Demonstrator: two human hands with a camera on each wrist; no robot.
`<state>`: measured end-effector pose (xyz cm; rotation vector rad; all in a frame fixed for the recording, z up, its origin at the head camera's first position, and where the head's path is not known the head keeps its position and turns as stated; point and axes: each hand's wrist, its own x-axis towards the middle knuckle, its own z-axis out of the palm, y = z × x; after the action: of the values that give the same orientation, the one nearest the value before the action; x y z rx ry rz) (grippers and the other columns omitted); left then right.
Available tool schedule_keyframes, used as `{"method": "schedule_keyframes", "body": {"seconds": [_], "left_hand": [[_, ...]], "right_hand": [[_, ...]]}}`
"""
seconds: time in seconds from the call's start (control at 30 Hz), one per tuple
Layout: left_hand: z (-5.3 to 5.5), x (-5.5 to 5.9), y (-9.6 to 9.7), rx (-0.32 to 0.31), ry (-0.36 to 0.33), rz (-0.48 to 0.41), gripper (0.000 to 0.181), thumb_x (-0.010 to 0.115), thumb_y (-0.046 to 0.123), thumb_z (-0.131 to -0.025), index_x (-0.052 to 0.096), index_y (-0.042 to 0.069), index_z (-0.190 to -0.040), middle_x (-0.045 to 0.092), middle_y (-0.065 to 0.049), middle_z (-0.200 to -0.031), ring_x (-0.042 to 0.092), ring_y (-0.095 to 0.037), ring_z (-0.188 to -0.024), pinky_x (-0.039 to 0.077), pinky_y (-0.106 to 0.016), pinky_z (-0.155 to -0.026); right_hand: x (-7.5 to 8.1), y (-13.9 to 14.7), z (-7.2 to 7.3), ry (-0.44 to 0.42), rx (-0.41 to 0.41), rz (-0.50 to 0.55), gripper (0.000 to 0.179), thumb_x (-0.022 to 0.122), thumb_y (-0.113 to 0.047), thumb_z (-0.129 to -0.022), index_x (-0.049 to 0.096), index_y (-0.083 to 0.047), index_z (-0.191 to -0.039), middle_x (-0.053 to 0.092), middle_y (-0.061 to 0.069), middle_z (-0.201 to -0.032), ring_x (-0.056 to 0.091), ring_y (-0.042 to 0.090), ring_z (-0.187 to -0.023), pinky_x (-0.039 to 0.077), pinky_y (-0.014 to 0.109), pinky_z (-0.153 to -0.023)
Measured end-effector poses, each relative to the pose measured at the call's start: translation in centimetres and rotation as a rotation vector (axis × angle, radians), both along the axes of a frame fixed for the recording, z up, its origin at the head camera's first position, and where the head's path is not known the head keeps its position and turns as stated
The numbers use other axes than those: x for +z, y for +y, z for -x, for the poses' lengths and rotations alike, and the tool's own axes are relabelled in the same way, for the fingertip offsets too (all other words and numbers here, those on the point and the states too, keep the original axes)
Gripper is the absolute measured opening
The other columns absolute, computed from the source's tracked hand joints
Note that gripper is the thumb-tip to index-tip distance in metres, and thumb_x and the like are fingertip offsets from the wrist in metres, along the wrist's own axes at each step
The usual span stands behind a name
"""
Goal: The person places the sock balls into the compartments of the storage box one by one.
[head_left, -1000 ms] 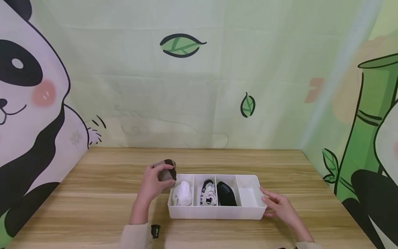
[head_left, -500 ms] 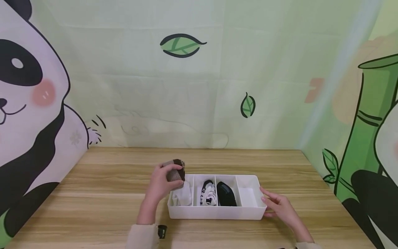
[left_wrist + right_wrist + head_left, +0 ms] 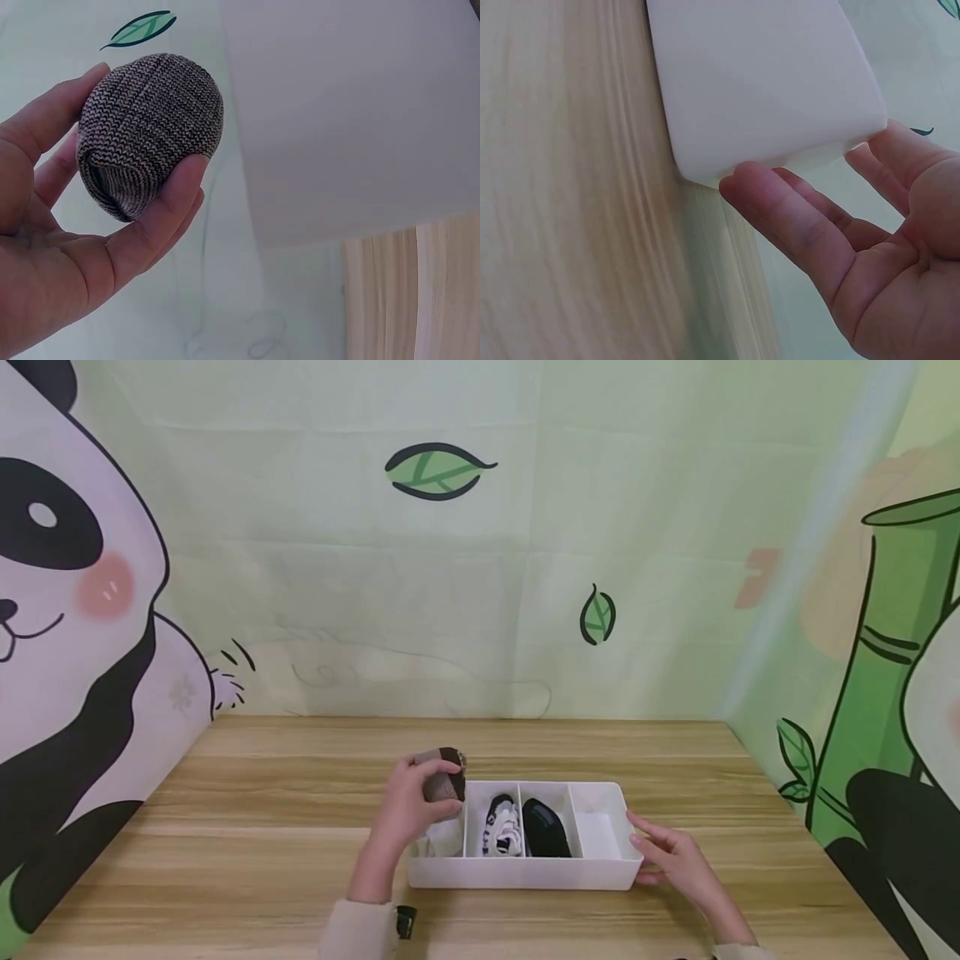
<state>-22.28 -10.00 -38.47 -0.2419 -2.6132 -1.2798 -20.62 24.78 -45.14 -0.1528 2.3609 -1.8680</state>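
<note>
My left hand (image 3: 411, 802) holds a balled-up sock (image 3: 154, 124), knitted in dark and light grey with a dark brown end, between thumb and fingers. It hangs above the left end of a white divided box (image 3: 525, 873), partly covering the first compartment. White socks (image 3: 442, 839) lie in that compartment. Beside them sits a black-and-white sock bundle (image 3: 504, 827), and a black sock bundle (image 3: 546, 828) fills the third compartment. With fairly straight fingers, my right hand (image 3: 675, 856) touches the box's right end.
The box stands on a wood-grain table (image 3: 225, 860). Behind it hangs a pale green cloth backdrop (image 3: 337, 585) printed with leaves and pandas. A small black object (image 3: 406, 922) shows beside the left sleeve.
My left hand has moved to the right with the sock, from beside the box's left end to over its first compartment. The right hand and the box stay put.
</note>
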Motion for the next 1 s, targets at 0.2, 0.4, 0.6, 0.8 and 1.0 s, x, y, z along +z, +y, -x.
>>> {"method": "schedule_keyframes", "body": {"seconds": [0.2,0.4,0.6,0.8,1.0], "left_hand": [[-0.1,0.2,0.8,-0.019,0.01,-0.012,0.036,0.077,0.008,-0.067,0.066,0.013,-0.1,0.038,-0.031,-0.123,0.044,-0.044,-0.101,0.048,-0.045,-0.068],[0.0,0.4,1.7,-0.04,0.002,-0.037,0.037,0.078,0.007,-0.066,0.066,0.013,-0.1,0.037,-0.031,-0.123,0.044,-0.044,-0.101,0.048,-0.045,-0.069],[0.1,0.3,2.8,-0.063,-0.004,-0.036,0.036,0.078,0.008,-0.067,0.066,0.014,-0.1,0.037,-0.029,-0.124,0.044,-0.043,-0.102,0.048,-0.045,-0.069],[0.3,0.1,3.9,-0.104,0.019,-0.061,0.036,0.077,0.007,-0.067,0.065,0.012,-0.1,0.037,-0.03,-0.122,0.043,-0.043,-0.102,0.048,-0.045,-0.071],[0.6,-0.2,4.8,-0.144,0.019,-0.083,0.037,0.077,0.005,-0.065,0.065,0.012,-0.1,0.037,-0.029,-0.121,0.042,-0.042,-0.103,0.046,-0.047,-0.073]], "right_hand": [[0.0,0.0,-0.1,-0.001,-0.009,0.001,0.05,0.053,-0.017,-0.09,0.034,0.005,-0.13,0.048,0.034,-0.115,0.062,0.026,-0.078,0.051,0.042,-0.064],[0.0,0.0,-0.1,-0.002,-0.009,0.006,0.049,0.052,-0.015,-0.091,0.033,0.005,-0.131,0.048,0.035,-0.114,0.062,0.028,-0.08,0.051,0.042,-0.064],[0.1,-0.1,-0.2,0.004,-0.017,0.009,0.049,0.054,-0.017,-0.09,0.035,0.006,-0.13,0.049,0.034,-0.112,0.062,0.028,-0.081,0.051,0.041,-0.064],[0.1,-0.2,-0.2,-0.003,-0.019,0.014,0.05,0.054,-0.017,-0.09,0.035,0.005,-0.13,0.047,0.035,-0.114,0.062,0.027,-0.08,0.051,0.041,-0.065],[0.1,-0.1,-0.2,0.005,-0.004,0.007,0.05,0.053,-0.017,-0.091,0.033,0.006,-0.13,0.05,0.033,-0.109,0.062,0.027,-0.08,0.051,0.042,-0.064]]}}
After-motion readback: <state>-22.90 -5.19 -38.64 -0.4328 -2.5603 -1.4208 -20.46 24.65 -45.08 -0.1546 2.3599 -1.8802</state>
